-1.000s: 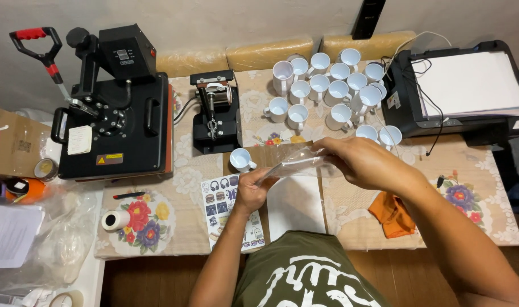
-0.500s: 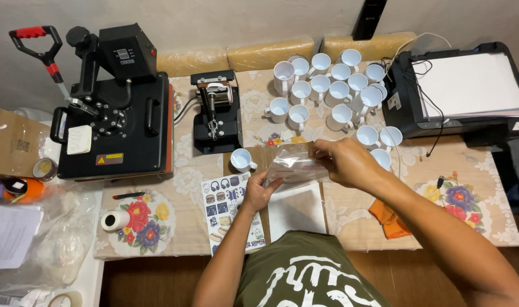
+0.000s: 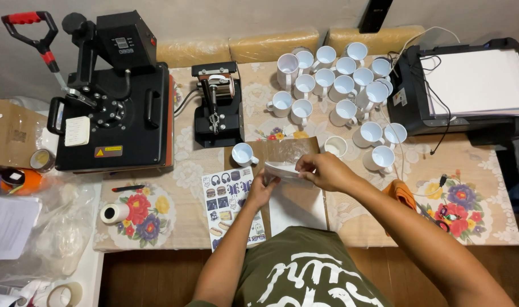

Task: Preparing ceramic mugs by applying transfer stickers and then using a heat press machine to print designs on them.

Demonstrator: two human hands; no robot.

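Note:
My left hand (image 3: 263,189) and my right hand (image 3: 323,170) both hold a clear plastic bag with white sheets (image 3: 285,170) just above the table, pinching it at either end. Under the hands lie a white sheet of paper (image 3: 296,207) and a brown sheet (image 3: 288,149). A printed sticker sheet (image 3: 232,206) lies left of my left hand. One white mug (image 3: 243,154) stands just beyond the left hand, another white mug (image 3: 335,146) just beyond the right hand.
Several white mugs (image 3: 339,85) crowd the back middle. A large black heat press (image 3: 114,96) with a red handle stands at the left, a small mug press (image 3: 216,105) beside it. A black printer (image 3: 470,91) holds paper at the right. An orange cloth (image 3: 403,193) lies by my right forearm.
Both hands have lowered the plastic bag toward the table and drawn closer to my body; the right hand shifted left along the bag.

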